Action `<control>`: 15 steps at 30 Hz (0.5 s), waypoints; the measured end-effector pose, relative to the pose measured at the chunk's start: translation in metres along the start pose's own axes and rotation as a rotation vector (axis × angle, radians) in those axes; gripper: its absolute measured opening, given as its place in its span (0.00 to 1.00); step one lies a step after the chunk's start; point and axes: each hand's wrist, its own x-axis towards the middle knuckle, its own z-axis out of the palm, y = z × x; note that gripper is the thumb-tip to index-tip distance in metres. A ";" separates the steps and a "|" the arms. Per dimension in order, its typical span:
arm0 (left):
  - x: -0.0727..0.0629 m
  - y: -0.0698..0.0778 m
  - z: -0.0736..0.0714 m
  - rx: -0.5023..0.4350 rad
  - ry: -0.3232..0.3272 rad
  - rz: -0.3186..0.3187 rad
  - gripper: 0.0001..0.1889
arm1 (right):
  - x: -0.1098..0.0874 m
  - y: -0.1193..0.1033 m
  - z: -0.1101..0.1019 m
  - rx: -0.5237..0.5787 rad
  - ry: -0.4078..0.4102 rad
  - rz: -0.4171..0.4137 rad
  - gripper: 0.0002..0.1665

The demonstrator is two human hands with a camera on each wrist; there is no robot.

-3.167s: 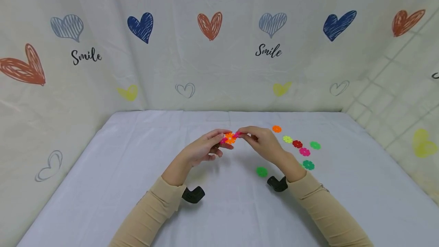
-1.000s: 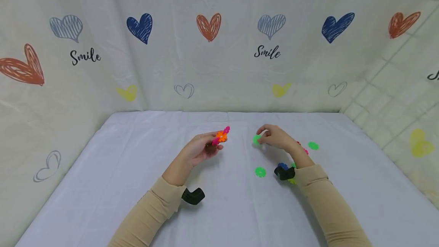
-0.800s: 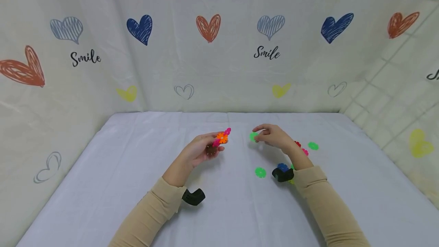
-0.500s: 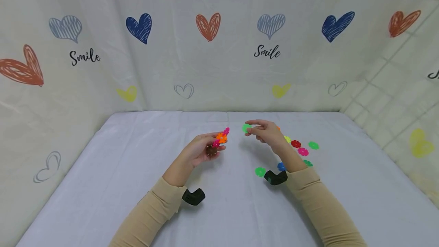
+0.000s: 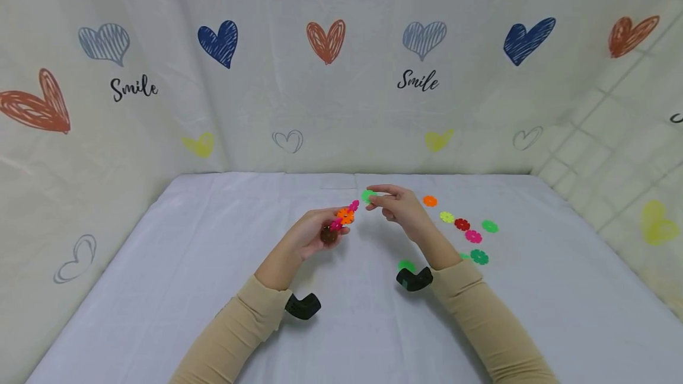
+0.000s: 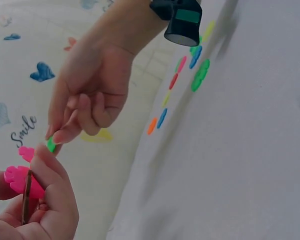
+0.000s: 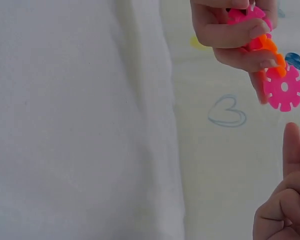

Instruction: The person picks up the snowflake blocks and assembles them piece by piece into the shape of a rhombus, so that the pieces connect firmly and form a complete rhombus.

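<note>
Centre of frame: left hand (image 5: 312,234), fingers curled; by it is gripped an interlocked chain of brown, pink and orange notched discs (image 5: 345,216), slanted up rightward. Just beside the chain's upper end, apart from it: one light green disc (image 5: 367,196), pinched between thumb and fingers of the right hand (image 5: 400,211). Lower right of centre: bright green disc (image 5: 407,265), partly covered by a black wrist camera (image 5: 414,280). Right of centre, laid on white cloth (image 5: 352,342): orange disc (image 5: 430,201), yellow disc (image 5: 447,217), red disc (image 5: 462,224), pink disc (image 5: 473,236), dark green disc (image 5: 479,257), mid-green disc (image 5: 490,226).
</note>
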 end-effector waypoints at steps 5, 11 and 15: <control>0.000 -0.001 0.001 -0.005 0.000 0.000 0.21 | -0.001 -0.001 0.008 0.043 -0.002 -0.009 0.25; 0.001 -0.001 0.000 -0.016 0.002 0.000 0.21 | 0.001 0.000 0.013 0.034 0.003 -0.019 0.25; 0.001 -0.002 0.000 -0.018 0.005 -0.001 0.21 | 0.001 -0.001 0.014 0.020 -0.005 -0.020 0.26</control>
